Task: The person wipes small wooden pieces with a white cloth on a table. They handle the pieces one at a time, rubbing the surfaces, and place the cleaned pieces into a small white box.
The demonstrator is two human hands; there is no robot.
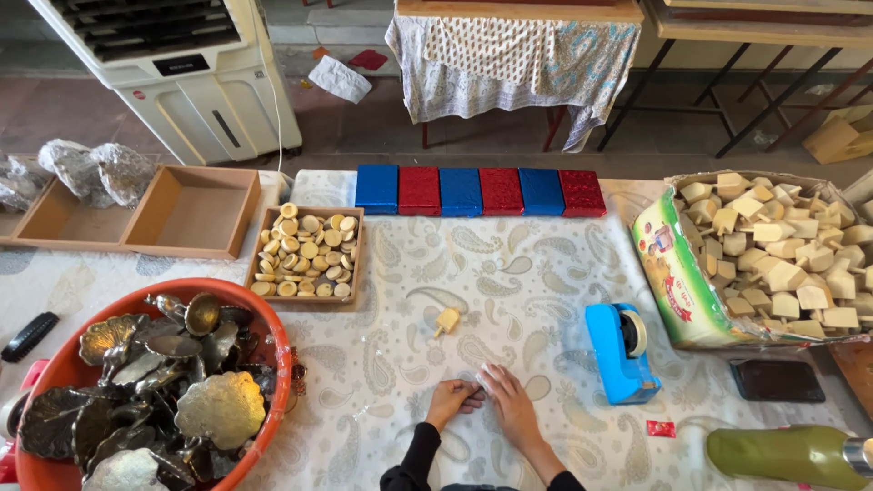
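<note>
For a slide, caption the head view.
Left hand and right hand press a small clear piece on the paisley cloth beside a blue tape dispenser.
</note>
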